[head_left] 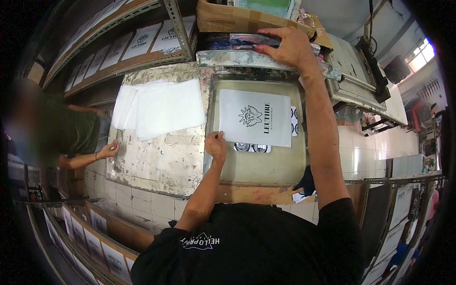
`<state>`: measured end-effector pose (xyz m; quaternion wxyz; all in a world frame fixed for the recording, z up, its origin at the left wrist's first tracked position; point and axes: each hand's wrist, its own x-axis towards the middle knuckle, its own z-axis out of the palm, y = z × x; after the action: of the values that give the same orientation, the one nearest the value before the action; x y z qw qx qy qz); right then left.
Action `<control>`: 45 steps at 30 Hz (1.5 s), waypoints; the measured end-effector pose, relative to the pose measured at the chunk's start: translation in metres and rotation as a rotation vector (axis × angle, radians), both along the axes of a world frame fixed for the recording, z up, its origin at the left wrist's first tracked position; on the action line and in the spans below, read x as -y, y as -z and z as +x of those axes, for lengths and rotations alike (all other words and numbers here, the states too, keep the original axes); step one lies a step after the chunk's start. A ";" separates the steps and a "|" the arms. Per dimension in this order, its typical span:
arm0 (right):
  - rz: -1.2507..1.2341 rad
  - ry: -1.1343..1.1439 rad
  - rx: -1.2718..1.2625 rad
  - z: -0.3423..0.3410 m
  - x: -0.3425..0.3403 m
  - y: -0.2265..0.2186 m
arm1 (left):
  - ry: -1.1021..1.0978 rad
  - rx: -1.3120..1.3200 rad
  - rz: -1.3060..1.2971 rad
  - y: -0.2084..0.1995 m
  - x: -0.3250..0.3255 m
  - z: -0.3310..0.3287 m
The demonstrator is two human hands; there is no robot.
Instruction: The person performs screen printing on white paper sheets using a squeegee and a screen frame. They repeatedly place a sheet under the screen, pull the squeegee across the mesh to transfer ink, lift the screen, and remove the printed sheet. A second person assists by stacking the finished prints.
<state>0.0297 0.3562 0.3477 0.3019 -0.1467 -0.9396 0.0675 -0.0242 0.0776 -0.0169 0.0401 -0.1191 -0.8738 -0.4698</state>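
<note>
Sheet [255, 118], white, flat, black-printed

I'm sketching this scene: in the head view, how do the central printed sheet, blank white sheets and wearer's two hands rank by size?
1. Blank white sheets, together
2. Printed sheet
3. Right hand
4. Left hand

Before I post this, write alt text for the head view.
A person's left hand touches the corner of a white sheet printed with a black emblem, while the right hand is at a paint-smeared bar beyond. Plain white sheets lie leftward, near a co-worker.
</note>
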 end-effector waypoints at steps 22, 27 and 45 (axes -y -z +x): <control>-0.013 0.016 0.071 -0.001 -0.007 -0.007 | -0.475 -0.592 -0.150 -0.036 0.212 -0.164; 0.020 -0.016 0.030 -0.005 -0.014 -0.005 | 0.059 -0.392 -0.188 -0.039 0.065 -0.134; 0.024 -0.034 -0.018 -0.006 -0.012 -0.009 | 0.135 -0.304 -0.225 0.009 0.045 -0.158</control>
<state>0.0240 0.3679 0.3570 0.3108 -0.1265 -0.9399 0.0628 -0.1819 0.0325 -0.0262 0.1263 -0.2506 -0.8946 -0.3477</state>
